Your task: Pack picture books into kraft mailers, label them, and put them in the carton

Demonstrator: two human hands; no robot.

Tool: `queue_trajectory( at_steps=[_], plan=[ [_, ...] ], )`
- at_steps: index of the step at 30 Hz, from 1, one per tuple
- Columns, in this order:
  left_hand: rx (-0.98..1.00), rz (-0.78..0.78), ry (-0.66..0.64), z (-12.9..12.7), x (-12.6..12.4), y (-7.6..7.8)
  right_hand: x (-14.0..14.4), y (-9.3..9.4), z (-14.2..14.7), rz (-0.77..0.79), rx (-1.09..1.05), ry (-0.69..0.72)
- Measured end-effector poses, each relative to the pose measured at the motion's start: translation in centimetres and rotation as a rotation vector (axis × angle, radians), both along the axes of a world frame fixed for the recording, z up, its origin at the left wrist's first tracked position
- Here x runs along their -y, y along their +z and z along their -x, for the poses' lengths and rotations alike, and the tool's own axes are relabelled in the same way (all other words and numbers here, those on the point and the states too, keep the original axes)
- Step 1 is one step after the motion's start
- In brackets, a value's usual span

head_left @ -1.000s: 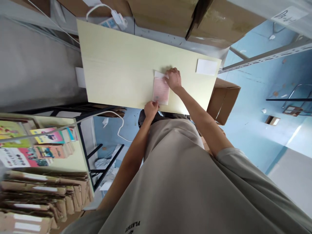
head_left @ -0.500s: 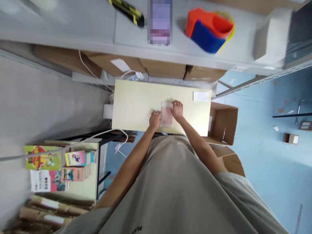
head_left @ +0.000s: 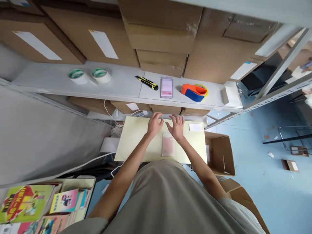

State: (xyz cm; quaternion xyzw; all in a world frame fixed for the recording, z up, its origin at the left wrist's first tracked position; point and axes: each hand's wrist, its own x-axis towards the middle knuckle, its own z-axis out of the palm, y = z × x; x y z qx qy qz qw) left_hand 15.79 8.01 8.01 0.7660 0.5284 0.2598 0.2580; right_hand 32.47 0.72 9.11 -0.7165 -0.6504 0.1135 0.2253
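A pink flat packet [head_left: 168,146] in clear wrap lies on the pale yellow table [head_left: 136,143] in front of me. My left hand [head_left: 155,123] is raised above the table's far edge, fingers spread, holding nothing. My right hand [head_left: 176,127] is also raised, fingers apart, just beyond the packet's far end and off it. Both hands are lifted toward the grey shelf [head_left: 122,87] above the table.
The shelf carries two tape rolls [head_left: 89,75], a yellow-black utility knife [head_left: 147,82], an orange-blue tape dispenser [head_left: 194,92] and a white box [head_left: 230,95]. Cardboard cartons are stacked above. A white label [head_left: 195,127] lies on the table's right. An open carton [head_left: 220,154] stands at right, books [head_left: 44,203] at lower left.
Both hands have let go of the pink packet and risen toward the shelf. The view has tilted up, bringing the shelf and its cartons into sight.
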Motion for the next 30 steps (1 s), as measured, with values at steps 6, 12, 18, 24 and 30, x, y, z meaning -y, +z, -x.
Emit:
queue_trajectory(
  at_steps=[6, 12, 18, 24, 30],
  plan=[
    [0.214, -0.291, 0.145, 2.1, -7.5, 10.2, -10.3, 8.3, 4.3, -0.187, 0.088, 0.072],
    [0.271, -0.384, 0.19, 5.7, -9.9, 12.7, -19.6, 10.6, 7.8, -0.209, 0.156, 0.149],
    [0.263, -0.44, 0.232, 9.6, -9.2, 10.3, -25.2, 9.9, 10.2, 0.023, 0.287, 0.096],
    [0.225, -0.331, 0.227, 11.7, -6.8, 5.3, -26.8, 7.7, 9.7, 0.011, 0.311, 0.065],
    [0.051, 0.016, 0.042, 11.0, 0.9, -5.3, -15.5, 3.7, 8.1, -0.221, 0.166, 0.123]
  ],
)
